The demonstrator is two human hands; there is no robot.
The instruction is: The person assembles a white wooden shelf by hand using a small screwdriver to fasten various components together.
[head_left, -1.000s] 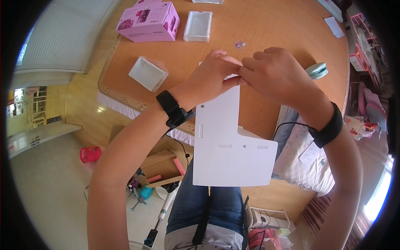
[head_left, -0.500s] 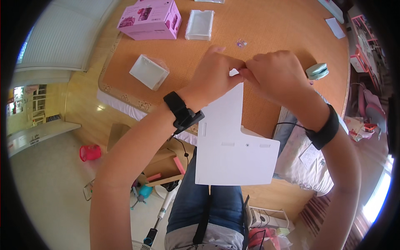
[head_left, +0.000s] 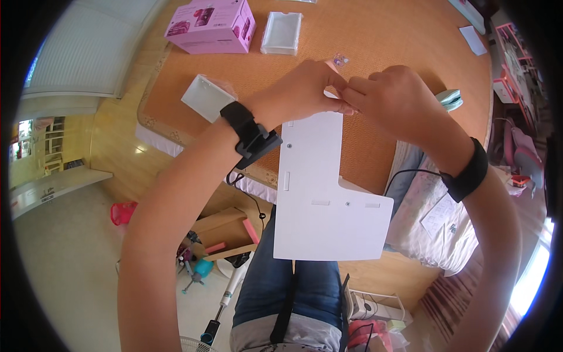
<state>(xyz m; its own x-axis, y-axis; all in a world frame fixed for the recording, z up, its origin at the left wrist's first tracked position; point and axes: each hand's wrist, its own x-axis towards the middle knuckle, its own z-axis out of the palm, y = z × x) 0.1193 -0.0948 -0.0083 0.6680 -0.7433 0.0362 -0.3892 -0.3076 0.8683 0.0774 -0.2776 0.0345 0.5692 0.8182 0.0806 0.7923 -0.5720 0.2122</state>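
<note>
A white L-shaped panel (head_left: pixel 319 229) with small slots and screw holes reaches from above my lap to beneath my hands at the bed's edge. My left hand (head_left: pixel 308 88) is over the panel's far end, its thumb and fingertips pinched. My right hand (head_left: pixel 396 102) is closed beside it, fingertips meeting those of the left. Whatever lies between the fingertips is too small or hidden to make out. Just beyond the hands lies a small clear packet of bits (head_left: pixel 340 59) on the woven mat (head_left: pixel 375 35). Both wrists wear black straps.
A pink box (head_left: pixel 214 26) stands at the far left of the mat, beside a clear-wrapped white tray (head_left: pixel 282 34). Another white tray (head_left: pixel 205 97) lies left of my left hand. A pale green pouch (head_left: pixel 449 100) sits at right. An open cardboard box (head_left: pixel 226 226) is on the floor.
Both forearms have swung outward and my left wrist has shifted left, uncovering a screw hole and slot on the panel. The fingertips still meet; the panel has hardly moved.
</note>
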